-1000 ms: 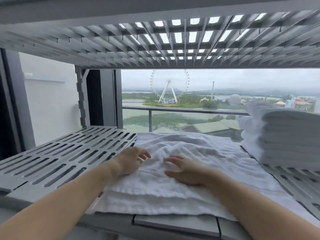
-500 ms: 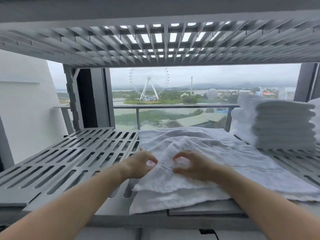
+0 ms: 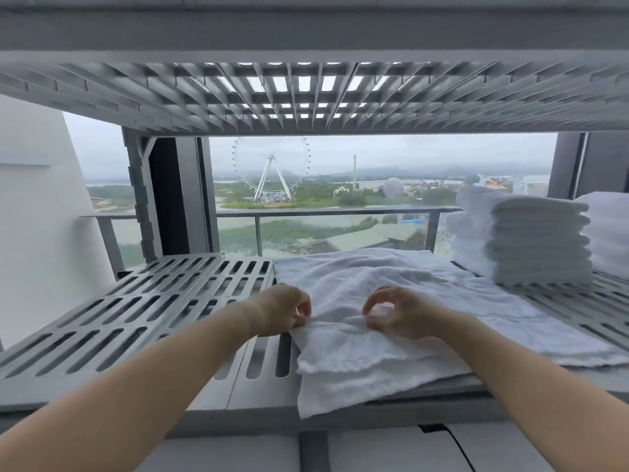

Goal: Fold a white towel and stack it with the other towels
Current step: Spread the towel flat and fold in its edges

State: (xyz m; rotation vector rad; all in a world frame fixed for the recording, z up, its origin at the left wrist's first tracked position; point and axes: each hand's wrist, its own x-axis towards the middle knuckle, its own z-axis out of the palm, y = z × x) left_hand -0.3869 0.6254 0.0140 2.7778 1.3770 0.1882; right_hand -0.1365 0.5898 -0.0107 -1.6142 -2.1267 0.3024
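Observation:
A white towel (image 3: 381, 362) lies rumpled and partly doubled over on the grey slotted shelf (image 3: 143, 315), its near edge hanging over the shelf's front. My left hand (image 3: 282, 313) pinches the towel's top layer at its left edge. My right hand (image 3: 398, 313) pinches the same layer a little to the right, thumb and forefinger closed on the cloth. A stack of several folded white towels (image 3: 531, 243) stands at the back right of the shelf, apart from both hands.
Another white pile (image 3: 609, 233) sits at the far right edge. A slatted shelf (image 3: 306, 97) hangs low overhead. Grey uprights (image 3: 143, 199) stand at the back left. Behind is a window with a balcony rail. The shelf's left half is bare slots.
Both hands went from lying flat on the towel to pinching its top layer and gathering it toward me. The view shifted left, bringing the folded stack more fully into sight.

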